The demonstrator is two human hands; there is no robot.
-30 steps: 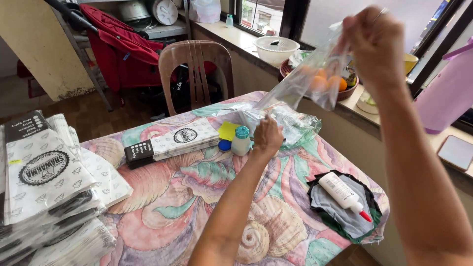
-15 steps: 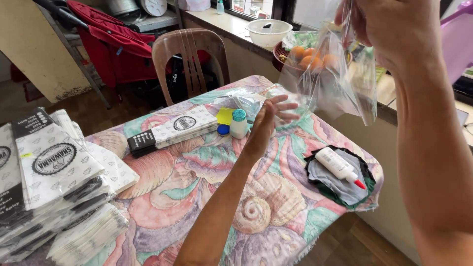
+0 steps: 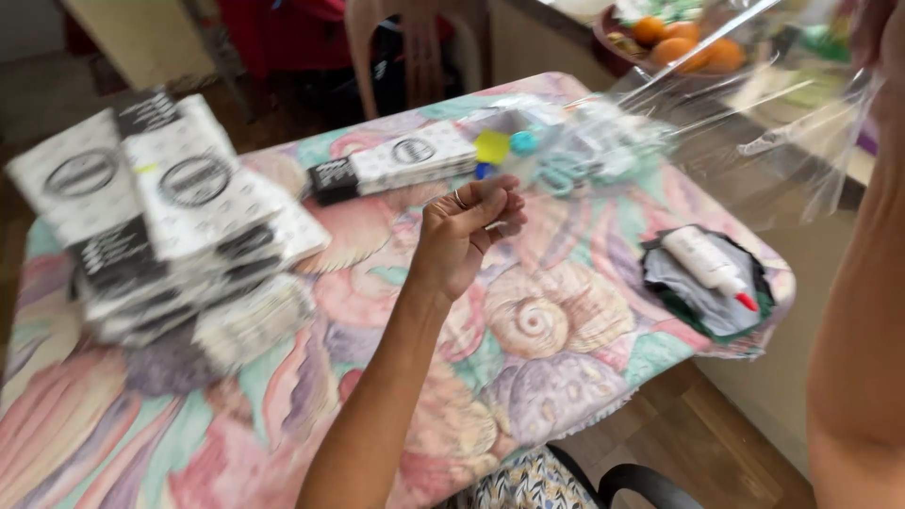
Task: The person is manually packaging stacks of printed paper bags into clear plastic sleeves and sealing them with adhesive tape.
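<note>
My right hand (image 3: 883, 38) is raised at the top right edge, shut on a clear plastic bag (image 3: 745, 123) that hangs in the air over the table's far right side. My left hand (image 3: 468, 231) hovers above the middle of the floral tablecloth (image 3: 528, 377). It has a ring on one finger, its fingers are loosely curled together, and nothing shows in them. Just beyond it lie a yellow piece (image 3: 491, 146), a teal piece (image 3: 524, 141) and a heap of clear bags (image 3: 603, 155).
Stacks of white-and-black paper packets (image 3: 179, 226) fill the table's left side, and one flat packet (image 3: 396, 162) lies at the back. A white glue bottle with a red cap (image 3: 707, 264) rests on a dark cloth at the right edge. A bowl of oranges (image 3: 679, 42) and a chair (image 3: 424, 47) stand behind.
My left hand has drawn back from the heap of clear bags and curled its fingers. My right hand has carried the clear bag further up and right, and the view has dipped toward the table.
</note>
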